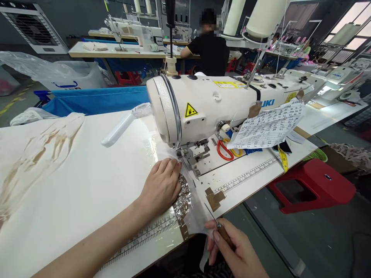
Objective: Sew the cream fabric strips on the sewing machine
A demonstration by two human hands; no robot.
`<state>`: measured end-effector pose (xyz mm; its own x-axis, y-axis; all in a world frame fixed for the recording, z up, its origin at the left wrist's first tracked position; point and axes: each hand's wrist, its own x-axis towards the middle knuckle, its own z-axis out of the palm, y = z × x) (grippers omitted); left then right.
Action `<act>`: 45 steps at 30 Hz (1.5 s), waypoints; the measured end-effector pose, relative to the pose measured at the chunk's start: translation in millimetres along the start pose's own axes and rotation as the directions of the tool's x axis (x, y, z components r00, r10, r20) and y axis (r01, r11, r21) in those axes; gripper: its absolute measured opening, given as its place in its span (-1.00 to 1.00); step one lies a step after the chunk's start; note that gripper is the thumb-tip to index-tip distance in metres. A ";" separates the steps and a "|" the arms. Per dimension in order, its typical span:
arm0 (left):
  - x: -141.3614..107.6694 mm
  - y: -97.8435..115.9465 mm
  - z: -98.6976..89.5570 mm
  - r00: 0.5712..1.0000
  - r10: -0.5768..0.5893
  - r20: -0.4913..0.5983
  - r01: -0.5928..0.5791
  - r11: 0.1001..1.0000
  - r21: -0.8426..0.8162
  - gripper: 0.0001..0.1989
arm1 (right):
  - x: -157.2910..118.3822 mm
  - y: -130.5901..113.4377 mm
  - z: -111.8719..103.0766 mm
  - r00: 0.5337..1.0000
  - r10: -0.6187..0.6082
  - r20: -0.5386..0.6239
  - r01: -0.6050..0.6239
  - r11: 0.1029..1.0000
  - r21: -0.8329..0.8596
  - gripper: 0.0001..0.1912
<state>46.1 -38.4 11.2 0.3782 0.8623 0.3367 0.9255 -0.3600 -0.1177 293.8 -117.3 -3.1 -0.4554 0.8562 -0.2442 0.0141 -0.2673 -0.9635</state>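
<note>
My left hand [162, 186] lies on the table just before the needle area of a white sewing machine [203, 104]. Its fingers are curled together and press on thin, sheer white fabric [197, 212]; the fingertips are partly hidden. That fabric runs from the presser foot [179, 153] toward the table's front edge, where a strip hangs down. At this edge my right hand [232, 247] is closed round the wooden handle of an awl [222, 231], its thin metal shaft pointing up and left over the fabric. The right fingers also touch the fabric's near end.
Red-handled scissors [225, 151] and a handwritten paper sheet [266, 125] are right of the needle. Cream fabric pieces [43, 154] lie at left. A yellow measuring tape [283, 159] hangs near a red stool [315, 185]. Behind the machine, a person [210, 50] sits facing away.
</note>
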 end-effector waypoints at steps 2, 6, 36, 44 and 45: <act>2.0 -3.2 2.9 1.000 -0.013 -0.008 0.013 1.000 -0.014 -0.54 | 1.0 2.4 -2.6 0.998 -0.066 -0.003 0.066 0.991 -0.114 -0.61; 3.8 -7.3 5.4 0.999 -0.034 -0.030 0.033 0.999 -0.042 -0.54 | 2.9 8.7 -5.7 0.990 -0.139 0.030 0.142 0.963 -0.227 -0.68; 1.7 5.1 -1.3 1.000 -0.006 -0.001 0.006 0.991 -0.135 -0.58 | 32.3 -35.7 5.1 0.991 -0.092 0.094 0.120 0.930 -0.349 -0.70; 14.4 -1.5 1.9 0.997 -0.020 0.075 0.028 0.994 -0.102 -0.68 | 18.7 -63.4 7.6 0.968 -0.228 0.101 0.248 0.927 -0.283 -0.71; 17.9 -2.2 1.8 0.996 -0.016 0.087 0.023 0.997 -0.071 -0.69 | 17.5 -69.4 8.5 0.962 -0.254 0.098 0.272 0.903 -0.332 -0.70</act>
<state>50.9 -21.5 15.8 0.3634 0.8958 0.2558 0.9300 -0.3650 -0.0430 277.4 -87.6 60.4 -0.5288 0.8485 0.0205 0.1844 0.1385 -0.9731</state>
